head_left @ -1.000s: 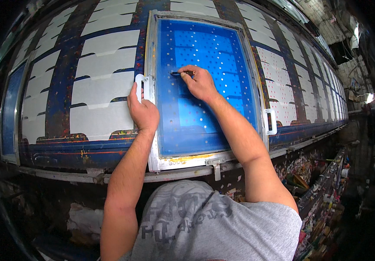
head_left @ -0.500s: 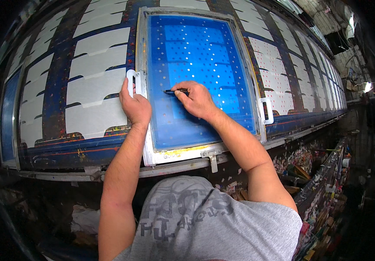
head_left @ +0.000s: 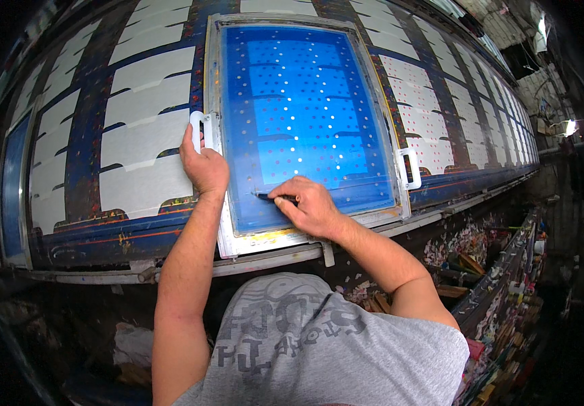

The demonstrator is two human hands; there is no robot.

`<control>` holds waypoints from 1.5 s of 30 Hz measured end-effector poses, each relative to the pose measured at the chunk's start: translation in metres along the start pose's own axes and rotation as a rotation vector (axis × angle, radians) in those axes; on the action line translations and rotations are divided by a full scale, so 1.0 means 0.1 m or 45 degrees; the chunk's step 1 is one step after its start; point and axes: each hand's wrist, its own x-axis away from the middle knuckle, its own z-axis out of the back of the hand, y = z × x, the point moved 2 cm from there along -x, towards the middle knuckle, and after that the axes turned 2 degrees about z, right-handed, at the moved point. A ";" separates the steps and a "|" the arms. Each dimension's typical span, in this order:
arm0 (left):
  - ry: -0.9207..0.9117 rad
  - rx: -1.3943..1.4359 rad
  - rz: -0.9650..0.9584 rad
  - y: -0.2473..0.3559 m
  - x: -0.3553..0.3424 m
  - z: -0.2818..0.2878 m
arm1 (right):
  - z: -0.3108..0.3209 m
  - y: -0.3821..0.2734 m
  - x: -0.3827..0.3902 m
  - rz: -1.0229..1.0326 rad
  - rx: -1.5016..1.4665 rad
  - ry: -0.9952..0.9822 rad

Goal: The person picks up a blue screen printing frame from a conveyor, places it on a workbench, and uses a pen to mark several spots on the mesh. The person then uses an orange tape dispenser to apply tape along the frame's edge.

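Observation:
A blue mesh printing screen (head_left: pixel 305 115) in a pale metal frame lies on the long table, dotted with small white holes. My left hand (head_left: pixel 202 162) grips the white handle (head_left: pixel 197 128) on the frame's left side. My right hand (head_left: pixel 309 206) presses a small dark squeegee-like tool (head_left: pixel 268 197) against the mesh near the screen's lower edge. A second white handle (head_left: pixel 412 169) sits on the frame's right side, untouched.
White fabric pieces (head_left: pixel 143 128) lie in rows on the dark blue table to the left; dotted white pieces (head_left: pixel 427 101) lie to the right. Another blue screen (head_left: pixel 13 183) sits at the far left. Paint-spattered clutter (head_left: pixel 502 284) fills the lower right.
My right hand has dragged the tool down the mesh from the middle toward the near edge. My left hand stays on the left handle.

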 end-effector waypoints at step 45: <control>0.157 -0.353 0.012 0.03 0.00 -0.02 | 2.72 3.55 -2.49 -0.416 0.179 0.661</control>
